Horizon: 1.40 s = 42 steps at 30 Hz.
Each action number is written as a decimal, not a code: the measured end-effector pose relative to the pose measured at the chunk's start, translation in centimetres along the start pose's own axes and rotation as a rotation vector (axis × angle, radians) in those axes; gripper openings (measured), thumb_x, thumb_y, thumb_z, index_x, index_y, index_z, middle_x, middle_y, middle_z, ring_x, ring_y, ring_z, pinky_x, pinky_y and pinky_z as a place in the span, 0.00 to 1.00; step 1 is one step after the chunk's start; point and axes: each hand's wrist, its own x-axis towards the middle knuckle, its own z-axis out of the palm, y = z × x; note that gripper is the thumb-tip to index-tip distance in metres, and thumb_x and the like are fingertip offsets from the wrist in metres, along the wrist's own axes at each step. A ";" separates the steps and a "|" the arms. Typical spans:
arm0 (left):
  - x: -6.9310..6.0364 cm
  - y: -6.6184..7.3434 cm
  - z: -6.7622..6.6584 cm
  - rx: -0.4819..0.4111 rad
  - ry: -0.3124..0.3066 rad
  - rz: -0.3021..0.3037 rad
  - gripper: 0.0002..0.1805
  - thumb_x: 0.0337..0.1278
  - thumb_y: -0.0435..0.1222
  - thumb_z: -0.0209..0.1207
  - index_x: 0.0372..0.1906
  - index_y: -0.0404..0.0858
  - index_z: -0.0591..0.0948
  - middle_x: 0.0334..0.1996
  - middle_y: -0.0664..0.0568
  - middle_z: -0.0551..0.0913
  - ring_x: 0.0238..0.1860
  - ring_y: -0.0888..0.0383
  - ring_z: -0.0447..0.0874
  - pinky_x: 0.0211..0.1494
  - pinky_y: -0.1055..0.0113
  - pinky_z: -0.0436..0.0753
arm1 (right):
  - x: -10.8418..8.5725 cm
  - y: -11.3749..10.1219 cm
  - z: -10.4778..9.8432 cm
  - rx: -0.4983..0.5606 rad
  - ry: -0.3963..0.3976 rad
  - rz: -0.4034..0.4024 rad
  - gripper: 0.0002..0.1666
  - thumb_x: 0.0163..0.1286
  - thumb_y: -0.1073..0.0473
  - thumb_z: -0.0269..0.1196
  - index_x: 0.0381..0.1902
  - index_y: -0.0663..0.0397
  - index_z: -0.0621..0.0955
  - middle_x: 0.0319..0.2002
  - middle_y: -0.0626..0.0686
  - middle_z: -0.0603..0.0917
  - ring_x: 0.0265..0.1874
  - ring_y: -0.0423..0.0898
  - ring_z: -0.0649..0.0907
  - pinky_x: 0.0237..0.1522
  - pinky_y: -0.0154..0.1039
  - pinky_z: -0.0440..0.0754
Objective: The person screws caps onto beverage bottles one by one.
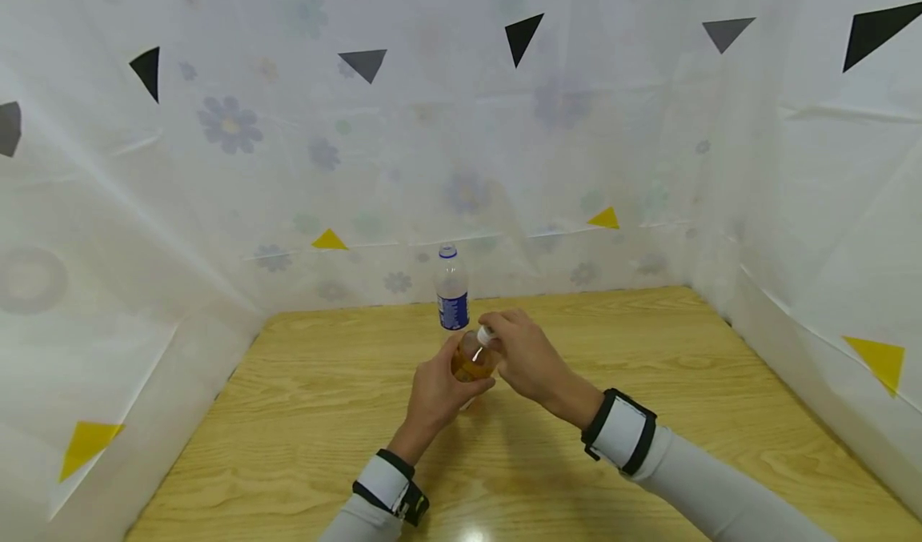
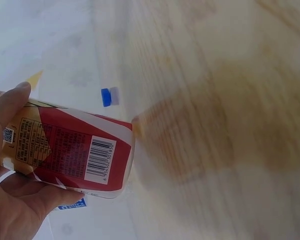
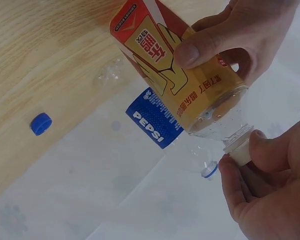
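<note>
My left hand [image 1: 434,388] grips a drink bottle [image 2: 65,150] with a red and gold label and amber contents, thumb on one side and fingers on the other. The bottle is tilted, its neck toward my right hand [image 1: 531,359]. Between thumb and fingers, that hand pinches the white cap [image 3: 240,149] at the bottle's mouth. Whether the cap is tight or loose, I cannot tell. Just behind stands a clear Pepsi bottle [image 1: 452,310] with a blue label, upright and uncapped, touched by neither hand.
A blue bottle cap [image 3: 41,124] lies on the wooden table [image 1: 324,414], apart from the bottles; the head view does not show it. White patterned sheeting [image 1: 403,166] with coloured triangles encloses the table at the back and both sides.
</note>
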 end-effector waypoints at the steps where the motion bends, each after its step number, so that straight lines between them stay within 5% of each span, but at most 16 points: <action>1: 0.0 0.0 0.0 0.000 -0.001 0.000 0.41 0.47 0.47 0.78 0.69 0.49 0.74 0.51 0.49 0.88 0.46 0.52 0.89 0.45 0.57 0.87 | 0.0 0.1 0.0 -0.001 0.008 -0.005 0.23 0.62 0.80 0.63 0.54 0.63 0.81 0.49 0.61 0.83 0.50 0.57 0.82 0.49 0.51 0.85; 17: 0.1 0.3 0.1 0.019 0.008 -0.007 0.40 0.46 0.47 0.79 0.67 0.48 0.76 0.49 0.49 0.89 0.45 0.52 0.89 0.44 0.58 0.88 | 0.2 0.2 0.8 -0.077 0.112 -0.040 0.15 0.58 0.77 0.68 0.42 0.64 0.80 0.38 0.59 0.83 0.39 0.54 0.82 0.43 0.49 0.85; 22: 0.1 0.2 0.1 0.019 0.023 0.003 0.40 0.46 0.48 0.78 0.67 0.49 0.76 0.49 0.50 0.89 0.46 0.53 0.89 0.45 0.57 0.88 | 0.7 0.5 1.2 -0.135 0.149 -0.085 0.06 0.62 0.71 0.67 0.35 0.65 0.79 0.29 0.56 0.79 0.29 0.50 0.77 0.35 0.45 0.79; 27: 0.0 0.2 0.1 0.026 0.026 0.007 0.40 0.46 0.49 0.78 0.66 0.49 0.76 0.49 0.49 0.89 0.45 0.53 0.89 0.45 0.58 0.88 | 0.9 0.8 1.3 -0.200 0.178 -0.124 0.03 0.56 0.69 0.63 0.28 0.64 0.78 0.22 0.53 0.74 0.23 0.47 0.72 0.29 0.41 0.72; 42: -0.2 0.3 0.1 0.020 0.021 -0.012 0.40 0.47 0.49 0.78 0.67 0.50 0.76 0.51 0.50 0.88 0.47 0.52 0.90 0.46 0.60 0.88 | 0.6 0.5 1.1 -0.197 0.136 -0.102 0.07 0.65 0.63 0.67 0.33 0.62 0.80 0.26 0.53 0.79 0.27 0.49 0.76 0.35 0.46 0.78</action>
